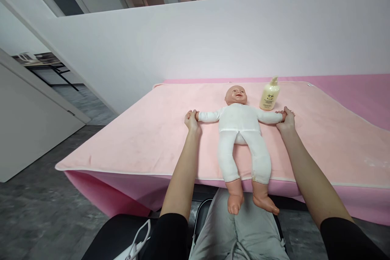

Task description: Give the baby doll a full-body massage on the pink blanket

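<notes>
A baby doll (240, 118) with a white cloth body lies on its back on a pink blanket (137, 138). Its head points to the wall, and its bare feet hang over the table's near edge. Both doll arms are stretched out sideways. My left hand (192, 122) is closed around the doll's hand on the left side. On the other side, my right hand (286, 121) grips the doll's other hand. Just beyond my right hand stands a pale yellow pump bottle (269, 94), upright and close to the doll's shoulder.
A pink cloth (362, 93) covers the table under the blanket. Behind the table rises a white partition wall (213, 40) with glass above. My lap in grey trousers (234, 231) is at the near edge, with a black chair (118, 231) at the left.
</notes>
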### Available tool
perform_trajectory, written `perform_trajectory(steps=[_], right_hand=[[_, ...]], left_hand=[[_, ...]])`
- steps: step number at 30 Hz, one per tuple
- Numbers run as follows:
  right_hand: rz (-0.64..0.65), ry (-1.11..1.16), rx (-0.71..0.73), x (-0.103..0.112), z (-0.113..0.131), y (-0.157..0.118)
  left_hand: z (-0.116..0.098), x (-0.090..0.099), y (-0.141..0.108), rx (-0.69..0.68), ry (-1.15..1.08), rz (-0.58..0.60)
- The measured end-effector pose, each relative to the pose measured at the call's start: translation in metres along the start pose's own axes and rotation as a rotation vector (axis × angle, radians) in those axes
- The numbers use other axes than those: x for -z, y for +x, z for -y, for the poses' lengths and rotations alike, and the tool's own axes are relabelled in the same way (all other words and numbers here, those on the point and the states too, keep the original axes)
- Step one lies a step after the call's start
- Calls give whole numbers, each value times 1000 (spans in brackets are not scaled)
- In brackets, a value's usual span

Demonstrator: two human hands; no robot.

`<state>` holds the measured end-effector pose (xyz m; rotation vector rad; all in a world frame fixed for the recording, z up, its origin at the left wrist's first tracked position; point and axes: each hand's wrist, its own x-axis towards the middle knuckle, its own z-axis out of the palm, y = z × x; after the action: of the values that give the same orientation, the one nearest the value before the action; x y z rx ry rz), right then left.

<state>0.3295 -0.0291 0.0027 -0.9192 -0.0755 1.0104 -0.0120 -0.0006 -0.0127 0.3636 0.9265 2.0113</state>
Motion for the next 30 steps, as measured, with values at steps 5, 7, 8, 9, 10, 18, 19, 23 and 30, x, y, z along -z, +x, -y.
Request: perform_trajectory(steps=[5, 7, 8, 9, 10, 18, 19, 23, 30], right_hand=[[22, -25, -25, -3, 1, -4], [26, -13, -29, -4, 2, -5], [27, -6, -30, -4, 2, -5], [28, 0, -31, -4, 2, -6], [29, 7, -33, -4, 2, -6], [34, 44, -51, -2, 3, -5], [33, 45, -50, -2, 3, -5], [17, 25, -41, -3, 3, -7], [22, -31, -14, -4, 2, -8]], left_hand=[[1, 1, -1, -25, -26, 45], [0, 0, -3, -15, -26, 32], [-1, -1, -3, -6, -25, 19], [-2, -1, -4, 4, -21, 3], [-3, -2, -5, 14, -18, -15], [-9, -7, -6, 114, -54, -85], [-10, -7, -6, 123, -62, -89], [-10, -5, -6, 117, -73, -88], [-5, -1, -5, 11, 43, 31]])
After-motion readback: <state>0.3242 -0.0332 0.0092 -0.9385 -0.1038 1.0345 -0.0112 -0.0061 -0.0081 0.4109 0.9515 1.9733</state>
